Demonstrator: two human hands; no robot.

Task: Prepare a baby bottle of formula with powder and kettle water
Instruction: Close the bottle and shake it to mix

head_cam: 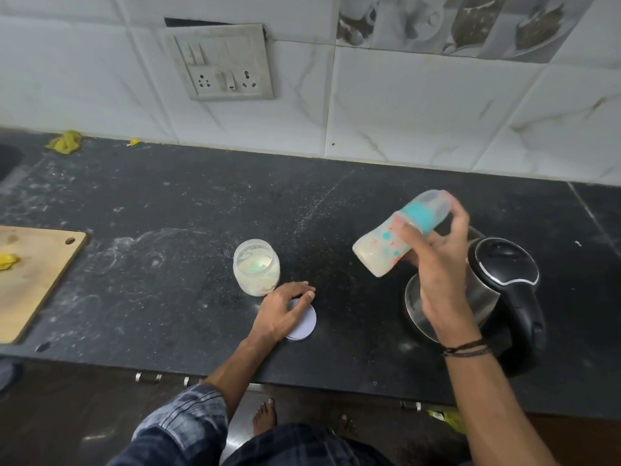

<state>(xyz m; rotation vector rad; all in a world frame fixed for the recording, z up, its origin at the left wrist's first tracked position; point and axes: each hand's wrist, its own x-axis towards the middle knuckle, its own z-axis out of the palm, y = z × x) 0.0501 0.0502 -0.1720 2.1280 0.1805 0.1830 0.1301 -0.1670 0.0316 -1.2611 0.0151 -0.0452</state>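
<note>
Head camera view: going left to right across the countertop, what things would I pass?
wooden cutting board → formula powder jar → white jar lid → baby bottle → electric kettle

Soft, even light fills the place, whitest on the wall tiles (420, 105), while the black countertop (168, 203) soaks it up and gives back only a dull sheen. A thin glint rims the kettle (504, 264) lid. The baby bottle (379, 250) is smeared with motion blur. Straight lines bow toward the edges of view; the floor (50, 415) below lies dim.
</note>
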